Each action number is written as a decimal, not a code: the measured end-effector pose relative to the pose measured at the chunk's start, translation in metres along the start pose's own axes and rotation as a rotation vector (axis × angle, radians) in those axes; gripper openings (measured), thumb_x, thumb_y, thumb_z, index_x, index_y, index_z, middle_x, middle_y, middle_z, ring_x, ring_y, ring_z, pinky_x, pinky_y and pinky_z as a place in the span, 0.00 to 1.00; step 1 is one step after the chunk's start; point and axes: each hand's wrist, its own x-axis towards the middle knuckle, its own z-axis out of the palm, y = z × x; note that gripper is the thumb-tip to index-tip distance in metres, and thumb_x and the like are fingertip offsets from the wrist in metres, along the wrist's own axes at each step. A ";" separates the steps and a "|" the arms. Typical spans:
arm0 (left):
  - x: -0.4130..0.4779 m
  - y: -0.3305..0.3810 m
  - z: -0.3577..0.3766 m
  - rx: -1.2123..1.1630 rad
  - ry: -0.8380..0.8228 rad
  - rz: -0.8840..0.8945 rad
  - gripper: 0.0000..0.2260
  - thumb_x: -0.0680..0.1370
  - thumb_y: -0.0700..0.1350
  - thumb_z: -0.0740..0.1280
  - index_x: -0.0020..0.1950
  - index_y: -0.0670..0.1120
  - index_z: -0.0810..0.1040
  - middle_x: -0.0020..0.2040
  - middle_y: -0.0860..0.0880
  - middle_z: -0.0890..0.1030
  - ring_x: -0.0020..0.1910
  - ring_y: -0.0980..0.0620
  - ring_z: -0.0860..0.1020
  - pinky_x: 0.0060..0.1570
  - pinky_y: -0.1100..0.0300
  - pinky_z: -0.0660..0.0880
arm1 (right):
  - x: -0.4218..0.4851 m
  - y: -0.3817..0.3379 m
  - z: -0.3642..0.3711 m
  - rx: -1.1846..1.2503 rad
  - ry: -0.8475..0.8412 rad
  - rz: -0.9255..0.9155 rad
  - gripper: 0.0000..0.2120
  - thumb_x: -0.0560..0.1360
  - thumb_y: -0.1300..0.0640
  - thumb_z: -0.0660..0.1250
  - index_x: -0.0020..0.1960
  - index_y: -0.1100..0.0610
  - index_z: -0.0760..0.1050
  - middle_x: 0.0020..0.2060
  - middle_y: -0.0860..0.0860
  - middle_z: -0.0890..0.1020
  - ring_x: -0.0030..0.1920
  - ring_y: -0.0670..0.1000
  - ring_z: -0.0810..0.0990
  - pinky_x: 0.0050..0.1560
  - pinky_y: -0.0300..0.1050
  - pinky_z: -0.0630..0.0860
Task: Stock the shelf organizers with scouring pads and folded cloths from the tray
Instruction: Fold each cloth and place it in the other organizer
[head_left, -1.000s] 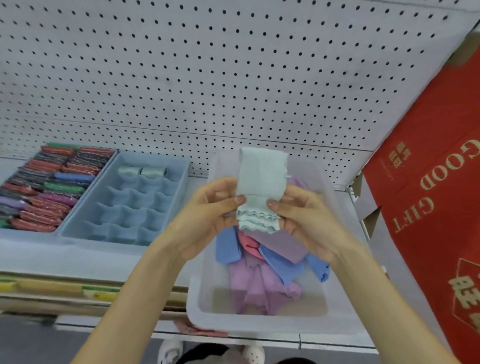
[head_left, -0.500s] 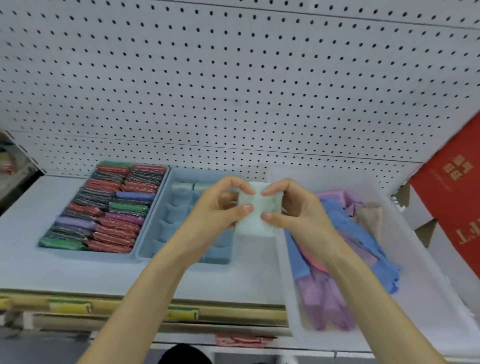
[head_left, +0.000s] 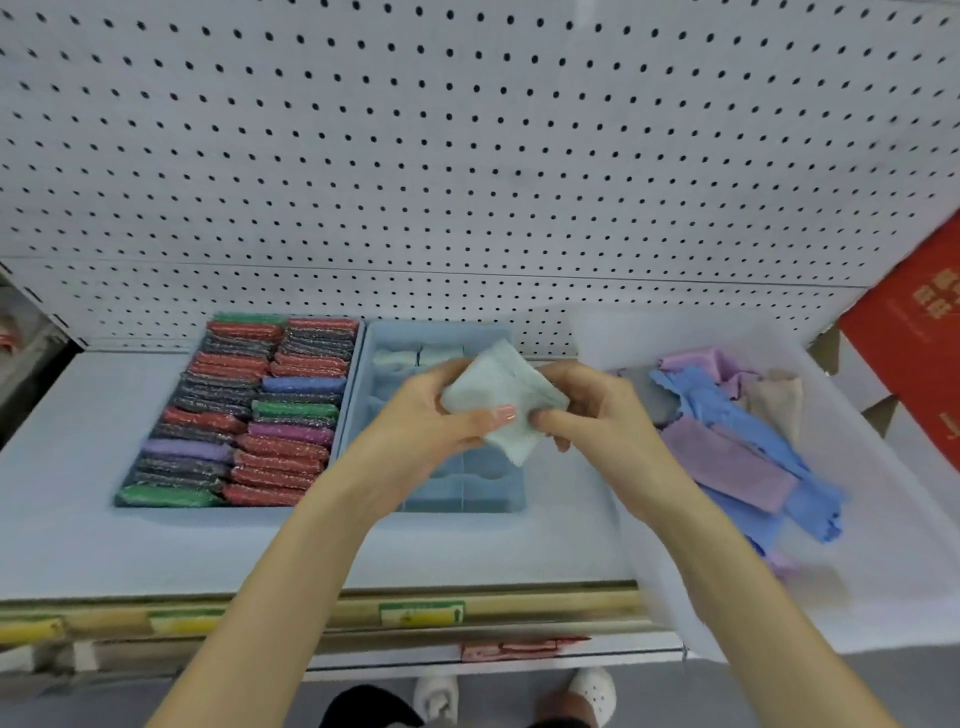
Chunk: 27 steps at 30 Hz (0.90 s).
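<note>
Now: pale green cloth (head_left: 498, 395), a long strip over the tray (head_left: 883, 545) 1 s ago, is a small folded square above the divided organizer (head_left: 447, 491).
Grips: left grip (head_left: 431, 415) and right grip (head_left: 597, 410) both pinch it.
Meaning: seemingly ready to slot in near 2 stocked cloths (head_left: 410, 357).
Around: scouring pads (head_left: 249, 410) fill the left organizer; loose cloths (head_left: 727, 441) wait in the tray.
Obstacle: none seen; compartments look snug.

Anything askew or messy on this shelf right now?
The clear tray on the right hangs past the front edge of the shelf, and the loose cloths in it lie in a crumpled heap. The pad organizer and divided organizer sit straight. The left hand and right hand hold a pale cloth.
</note>
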 end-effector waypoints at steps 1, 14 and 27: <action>0.000 -0.001 -0.003 0.001 -0.028 -0.050 0.20 0.70 0.45 0.72 0.60 0.46 0.75 0.56 0.45 0.83 0.55 0.50 0.81 0.53 0.55 0.79 | 0.002 -0.002 0.002 -0.064 -0.034 -0.006 0.16 0.70 0.73 0.65 0.52 0.57 0.79 0.40 0.49 0.81 0.33 0.40 0.73 0.33 0.33 0.69; 0.007 -0.026 -0.031 -0.296 0.062 -0.086 0.19 0.71 0.43 0.68 0.61 0.38 0.77 0.56 0.41 0.82 0.55 0.45 0.81 0.45 0.56 0.80 | 0.011 0.020 0.034 0.292 0.107 0.109 0.11 0.74 0.68 0.67 0.52 0.57 0.72 0.32 0.52 0.80 0.37 0.50 0.80 0.39 0.41 0.76; 0.024 -0.040 -0.034 -0.332 0.184 -0.004 0.15 0.68 0.42 0.71 0.55 0.43 0.79 0.48 0.48 0.84 0.49 0.50 0.83 0.43 0.58 0.80 | 0.017 0.032 0.073 -0.008 0.345 -0.095 0.08 0.76 0.57 0.67 0.50 0.45 0.79 0.48 0.45 0.79 0.47 0.41 0.78 0.46 0.33 0.74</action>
